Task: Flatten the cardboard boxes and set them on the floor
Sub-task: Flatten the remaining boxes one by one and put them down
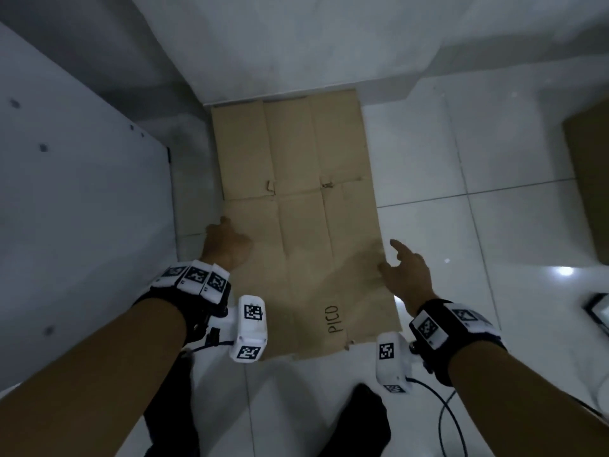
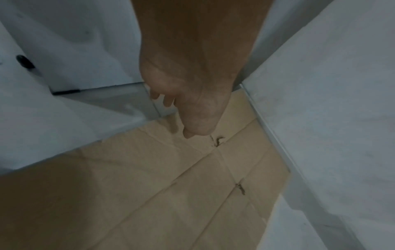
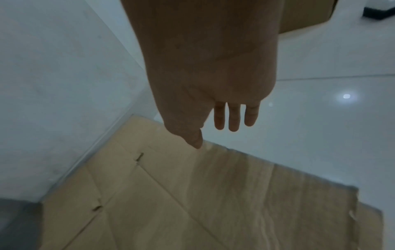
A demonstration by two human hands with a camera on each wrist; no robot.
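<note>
Flattened cardboard box [image 1: 296, 199], marked "PICO", lying flat on the white tiled floor [image 1: 461, 159] with its far edge against the wall [image 1: 280, 44] and its left edge just beside a white panel [image 1: 82, 192]. The left hand [image 1: 225, 240] is above the sheet's left edge and the right hand [image 1: 407, 275] above its right edge, both with fingers relaxed and grasping nothing. A second cardboard box [image 1: 590, 179] stands well apart at far right; a black cable [image 1: 445, 420] trails from the right wrist device.
</note>
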